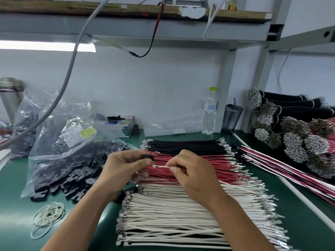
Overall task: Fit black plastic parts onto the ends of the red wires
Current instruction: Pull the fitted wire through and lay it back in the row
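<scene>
Your mat (16, 178) looks matt green. The wires (190, 171) wear smooth plastic sheaths tipped with shiny metal terminals (235, 165). The part (147, 157) you pinch is matt black plastic. The bags (59, 142) are glossy, crinkled clear film; the shelf (72, 8) is rough wood.

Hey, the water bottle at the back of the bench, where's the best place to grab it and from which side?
Take the water bottle around its labelled upper body, below the green cap, coming from the front or left. It stands upright against the back wall with a dark cup close on its right, so those sides look cramped. A sideways grip around the round body probably suits it best.
</scene>
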